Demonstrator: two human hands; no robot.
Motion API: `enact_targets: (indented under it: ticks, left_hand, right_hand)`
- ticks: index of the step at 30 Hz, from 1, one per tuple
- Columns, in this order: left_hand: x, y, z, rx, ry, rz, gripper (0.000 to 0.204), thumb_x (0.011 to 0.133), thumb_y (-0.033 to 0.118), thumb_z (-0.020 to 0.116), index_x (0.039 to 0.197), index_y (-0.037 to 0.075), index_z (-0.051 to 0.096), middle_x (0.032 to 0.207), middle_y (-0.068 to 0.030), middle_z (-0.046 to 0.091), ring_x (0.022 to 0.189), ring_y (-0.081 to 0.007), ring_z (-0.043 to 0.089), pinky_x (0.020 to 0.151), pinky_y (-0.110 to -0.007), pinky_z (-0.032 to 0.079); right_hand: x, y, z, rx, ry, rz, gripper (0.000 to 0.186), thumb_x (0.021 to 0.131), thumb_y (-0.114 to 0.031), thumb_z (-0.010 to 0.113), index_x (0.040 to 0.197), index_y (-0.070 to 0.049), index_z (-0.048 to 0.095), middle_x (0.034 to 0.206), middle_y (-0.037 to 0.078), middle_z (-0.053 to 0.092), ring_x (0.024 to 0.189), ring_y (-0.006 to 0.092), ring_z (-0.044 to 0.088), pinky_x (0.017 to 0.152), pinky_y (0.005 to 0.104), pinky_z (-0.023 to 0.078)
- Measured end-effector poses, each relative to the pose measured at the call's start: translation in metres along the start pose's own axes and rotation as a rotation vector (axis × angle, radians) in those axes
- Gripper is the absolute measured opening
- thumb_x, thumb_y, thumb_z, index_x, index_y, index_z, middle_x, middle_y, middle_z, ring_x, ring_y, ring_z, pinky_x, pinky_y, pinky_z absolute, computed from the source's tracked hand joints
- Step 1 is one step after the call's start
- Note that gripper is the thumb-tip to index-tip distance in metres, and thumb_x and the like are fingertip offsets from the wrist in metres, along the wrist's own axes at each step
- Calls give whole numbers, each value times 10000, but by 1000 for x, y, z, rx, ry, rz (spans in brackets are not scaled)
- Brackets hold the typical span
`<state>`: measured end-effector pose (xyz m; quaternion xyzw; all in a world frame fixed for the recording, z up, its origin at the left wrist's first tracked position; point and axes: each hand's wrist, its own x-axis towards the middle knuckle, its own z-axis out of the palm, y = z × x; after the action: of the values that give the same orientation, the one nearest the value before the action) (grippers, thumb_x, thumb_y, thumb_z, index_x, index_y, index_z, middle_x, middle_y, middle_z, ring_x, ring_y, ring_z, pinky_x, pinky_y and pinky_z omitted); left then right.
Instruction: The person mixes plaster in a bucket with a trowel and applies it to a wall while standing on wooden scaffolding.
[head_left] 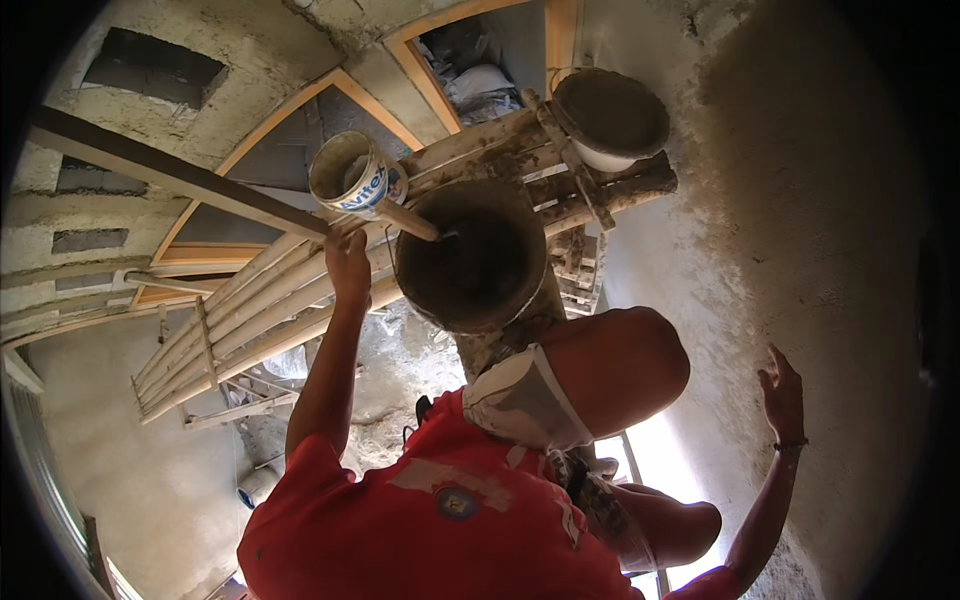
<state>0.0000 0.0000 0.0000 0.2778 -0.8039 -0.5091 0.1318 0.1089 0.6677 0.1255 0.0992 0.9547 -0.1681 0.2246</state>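
My left hand (pixel 348 265) is closed on the near end of a long dark wooden bar (pixel 180 172), left of a large dark bucket (pixel 470 262). A pale wooden handle (pixel 405 218) juts over that bucket's rim, its far part hidden inside. A white pail (pixel 341 172) with a blue label stands just beyond, on the bamboo and plank scaffold (pixel 245 320). My right hand (pixel 779 392) is raised at the right beside the rough plastered wall (pixel 830 250), fingers apart and holding nothing; whether it touches the wall I cannot tell.
A round tub (pixel 610 110) of grey material sits at the planks' far right end. Orange-edged frames (pixel 360 95) and cut openings line the surface beyond. My bent knees in the lower middle are above a bright gap. A pale plastered wall (pixel 120 420) is at the left.
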Motion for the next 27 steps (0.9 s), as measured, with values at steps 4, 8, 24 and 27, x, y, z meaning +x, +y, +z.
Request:
enact_targets:
  ticks: [4,8,24,27]
  left_hand:
    - [-16,1,-5,-15,-425,-612,657,967,474,535,1469,80,378,1414,-177,487,1239,-297,505,992,-476,410]
    - [-50,-35,30,-371,-586,-469,548,973,201,584,1446,25,369,1418,-146,486,1286,-254,476,1093,-407,361]
    - [-32,-63,29,-355,-667,-333,640,970,131,544,1513,24,223,1471,-143,393,1349,-240,379,1141,-375,295]
    - [-36,-58,27,-257,-686,-310,633,968,126,538,1507,21,224,1474,-149,386,1356,-246,371,1140,-377,296]
  right_hand:
    - [52,-67,4,-38,28,-213,525,906,-185,642,1400,-91,492,1178,206,647,944,317,675,871,435,527]
    - [98,-125,13,-134,-76,-363,525,903,-196,645,1398,-103,496,1161,196,650,979,313,653,883,429,513]
    - [214,-324,60,74,-220,-831,563,910,-208,653,1422,-86,453,1262,199,602,1087,336,615,959,443,492]
    - [214,-380,81,95,-155,-1042,643,890,-220,686,1458,-114,405,1206,193,598,1027,360,637,895,441,532]
